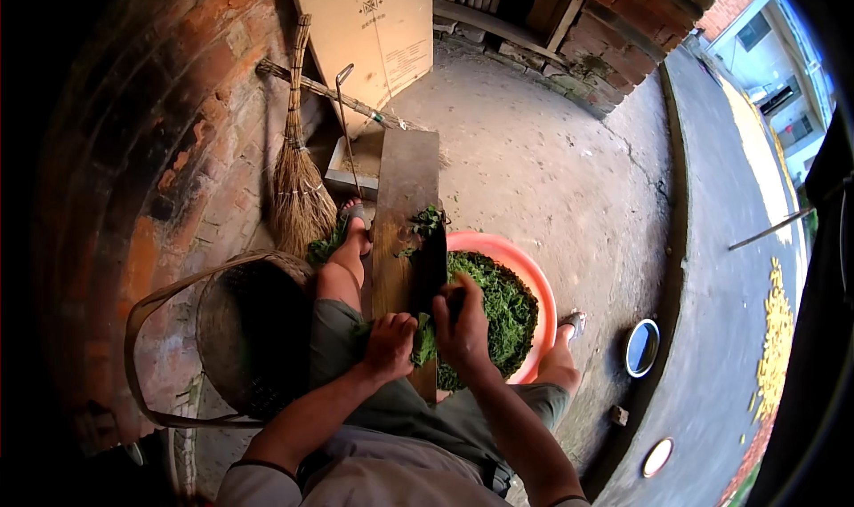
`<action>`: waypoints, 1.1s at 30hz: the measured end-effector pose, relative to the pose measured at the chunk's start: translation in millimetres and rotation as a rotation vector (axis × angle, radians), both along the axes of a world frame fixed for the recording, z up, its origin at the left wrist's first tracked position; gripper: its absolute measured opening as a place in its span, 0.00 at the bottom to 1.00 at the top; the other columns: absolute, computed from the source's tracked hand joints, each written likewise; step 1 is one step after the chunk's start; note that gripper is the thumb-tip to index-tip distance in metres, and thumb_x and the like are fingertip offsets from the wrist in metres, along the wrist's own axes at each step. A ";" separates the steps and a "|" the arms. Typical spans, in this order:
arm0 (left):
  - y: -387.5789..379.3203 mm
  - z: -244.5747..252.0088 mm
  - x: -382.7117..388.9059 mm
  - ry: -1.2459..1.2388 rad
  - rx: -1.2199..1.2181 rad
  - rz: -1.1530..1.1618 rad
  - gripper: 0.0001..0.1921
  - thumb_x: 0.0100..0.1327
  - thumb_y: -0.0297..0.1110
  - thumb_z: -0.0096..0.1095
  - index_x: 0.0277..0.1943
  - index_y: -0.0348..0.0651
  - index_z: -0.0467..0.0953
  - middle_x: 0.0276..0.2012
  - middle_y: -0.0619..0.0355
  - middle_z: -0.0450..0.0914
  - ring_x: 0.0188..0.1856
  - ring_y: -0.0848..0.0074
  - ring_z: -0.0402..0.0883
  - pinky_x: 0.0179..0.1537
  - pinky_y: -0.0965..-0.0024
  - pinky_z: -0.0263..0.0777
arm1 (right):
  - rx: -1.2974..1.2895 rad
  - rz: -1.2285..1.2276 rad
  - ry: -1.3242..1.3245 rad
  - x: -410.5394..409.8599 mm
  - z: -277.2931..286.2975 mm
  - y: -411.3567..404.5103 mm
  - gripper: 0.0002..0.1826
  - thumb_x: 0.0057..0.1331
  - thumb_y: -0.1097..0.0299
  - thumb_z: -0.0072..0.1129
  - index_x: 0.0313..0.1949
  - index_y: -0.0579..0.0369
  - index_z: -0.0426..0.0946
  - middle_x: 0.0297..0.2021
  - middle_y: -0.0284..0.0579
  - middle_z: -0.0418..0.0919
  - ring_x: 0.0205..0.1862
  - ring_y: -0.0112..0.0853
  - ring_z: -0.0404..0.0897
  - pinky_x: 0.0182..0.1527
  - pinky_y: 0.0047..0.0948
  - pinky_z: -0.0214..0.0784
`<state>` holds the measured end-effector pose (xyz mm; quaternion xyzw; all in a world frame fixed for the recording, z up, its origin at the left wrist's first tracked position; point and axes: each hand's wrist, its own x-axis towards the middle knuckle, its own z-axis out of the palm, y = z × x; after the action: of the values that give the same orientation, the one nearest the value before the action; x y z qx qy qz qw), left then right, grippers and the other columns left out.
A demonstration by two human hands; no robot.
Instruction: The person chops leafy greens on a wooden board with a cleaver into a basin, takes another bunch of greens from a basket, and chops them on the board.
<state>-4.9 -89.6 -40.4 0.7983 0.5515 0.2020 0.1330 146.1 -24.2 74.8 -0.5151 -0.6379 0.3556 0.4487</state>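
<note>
My left hand is closed on a bunch of green leaves on the near part of a wooden bench. Just right of the leaves, my right hand is held with curled fingers over the bench's right edge; whether it grips something dark between them I cannot tell. Small leaf scraps lie farther up the bench. Below its right side stands a pink basin, filled with chopped greens.
A woven basket with a tall handle stands at the left. Behind it, a straw broom leans on the brick wall, near a dustpan and a large cardboard box. Round bowls sit by the step at right.
</note>
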 end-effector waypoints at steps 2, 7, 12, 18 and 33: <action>12.2 -2.3 -0.8 -0.021 0.007 0.060 0.33 0.37 0.25 0.72 0.51 0.40 0.68 0.47 0.49 0.71 0.49 0.53 0.71 0.51 0.52 0.68 | 0.074 0.001 -0.091 1.7 4.5 26.0 0.18 0.72 0.70 0.60 0.58 0.62 0.68 0.38 0.54 0.81 0.35 0.47 0.82 0.40 0.42 0.76; 58.6 -2.4 7.6 0.036 0.047 0.153 0.28 0.38 0.24 0.70 0.47 0.39 0.69 0.43 0.48 0.71 0.46 0.53 0.72 0.45 0.53 0.67 | -0.258 0.054 -0.076 1.3 54.1 168.1 0.16 0.75 0.61 0.56 0.47 0.65 0.69 0.24 0.49 0.78 0.20 0.36 0.80 0.22 0.40 0.73; 73.9 -3.8 12.3 0.108 0.093 0.155 0.26 0.38 0.24 0.70 0.44 0.40 0.69 0.42 0.49 0.71 0.46 0.55 0.72 0.43 0.55 0.67 | -0.118 0.057 -0.185 -0.8 45.7 179.1 0.17 0.74 0.60 0.59 0.47 0.64 0.69 0.25 0.52 0.79 0.19 0.39 0.80 0.21 0.37 0.72; 74.3 16.8 11.8 0.061 0.077 0.147 0.27 0.41 0.24 0.69 0.48 0.38 0.69 0.46 0.48 0.73 0.47 0.55 0.73 0.45 0.56 0.68 | 0.136 -0.055 -0.185 -0.6 -3.4 26.7 0.14 0.72 0.69 0.62 0.49 0.60 0.69 0.29 0.55 0.78 0.29 0.47 0.82 0.31 0.41 0.74; 78.5 6.7 16.6 0.082 0.158 0.121 0.27 0.40 0.23 0.69 0.47 0.38 0.67 0.44 0.48 0.71 0.46 0.55 0.72 0.46 0.57 0.68 | 0.200 -0.078 -0.188 0.3 -23.0 25.1 0.15 0.72 0.69 0.62 0.52 0.57 0.68 0.30 0.54 0.78 0.30 0.48 0.82 0.31 0.43 0.73</action>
<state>11.7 -11.1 -33.7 0.7790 0.5862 0.2198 0.0346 146.4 0.9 51.8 -0.5233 -0.6889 0.2223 0.4496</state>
